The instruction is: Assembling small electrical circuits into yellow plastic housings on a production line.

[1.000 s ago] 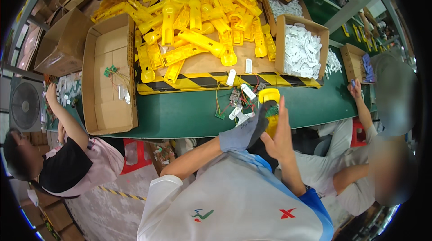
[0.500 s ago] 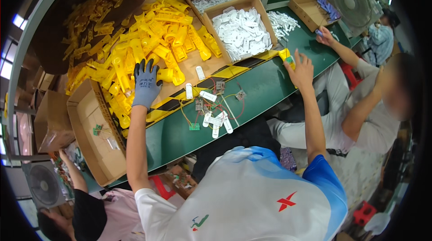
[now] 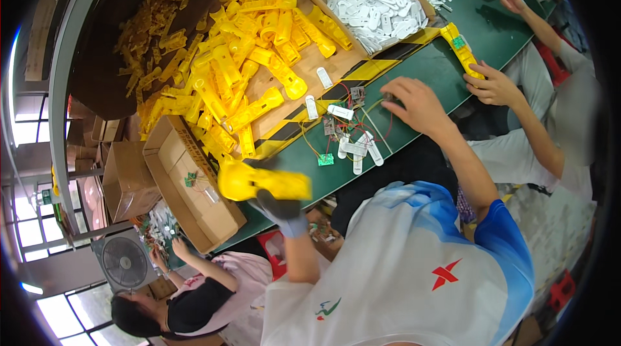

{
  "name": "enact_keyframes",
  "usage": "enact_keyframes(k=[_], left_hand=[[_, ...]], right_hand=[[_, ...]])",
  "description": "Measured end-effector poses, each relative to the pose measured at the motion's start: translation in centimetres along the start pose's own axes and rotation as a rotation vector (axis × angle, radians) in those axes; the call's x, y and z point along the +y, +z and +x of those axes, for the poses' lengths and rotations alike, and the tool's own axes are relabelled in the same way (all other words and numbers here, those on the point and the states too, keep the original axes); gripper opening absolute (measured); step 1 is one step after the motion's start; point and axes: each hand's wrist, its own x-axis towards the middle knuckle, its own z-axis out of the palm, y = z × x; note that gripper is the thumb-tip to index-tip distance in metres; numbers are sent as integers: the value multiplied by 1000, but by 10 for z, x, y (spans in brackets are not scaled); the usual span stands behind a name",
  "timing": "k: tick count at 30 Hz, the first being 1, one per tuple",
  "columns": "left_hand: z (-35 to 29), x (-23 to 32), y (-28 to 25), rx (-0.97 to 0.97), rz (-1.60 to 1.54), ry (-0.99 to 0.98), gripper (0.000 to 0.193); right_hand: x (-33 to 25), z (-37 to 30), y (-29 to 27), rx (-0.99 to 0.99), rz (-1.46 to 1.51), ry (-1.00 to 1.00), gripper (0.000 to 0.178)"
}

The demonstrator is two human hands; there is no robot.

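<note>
My left hand (image 3: 279, 209), in a grey and black glove, grips a yellow plastic housing (image 3: 259, 183) above the bench's near edge; the housing is blurred by motion. Bare and reaching over the green bench, my right hand (image 3: 419, 107) has its thumb and fingertips closed on a small circuit board (image 3: 388, 97) with thin wires. Left of it lie another wired board (image 3: 357, 94), a green board (image 3: 325, 160) and several white oblong plastic pieces (image 3: 352, 147), tangled among red and yellow wires. A large heap of yellow housings (image 3: 226, 68) covers the wooden board beyond.
A box of white plastic parts (image 3: 375, 6) stands at the back. To the right, a co-worker's hand (image 3: 495, 85) holds a yellow housing with a green board (image 3: 460, 45). An open cardboard box (image 3: 194, 194) is at left, near another co-worker. Black-yellow tape (image 3: 388, 54) edges the wooden board.
My left hand has left the heap and come nearer with a yellow housing. My right hand has moved left onto the wired board. The co-worker now holds the housing that was by my right hand.
</note>
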Motion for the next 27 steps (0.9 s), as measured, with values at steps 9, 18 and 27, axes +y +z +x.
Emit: enact_keyframes(k=[9,18,27], left_hand=[[-84,-35,78,-323,-993,-1014,57],[-38,-65,98,-342,-912,-1114,52],[-56,-76,91,-408,-906,-1166,58]], right_hand=[[-88,20,-69,257,468,-81,29],[-106,-60,-51,-272,666,-406,24],[-107,-68,-70,-270,501,-305,29]])
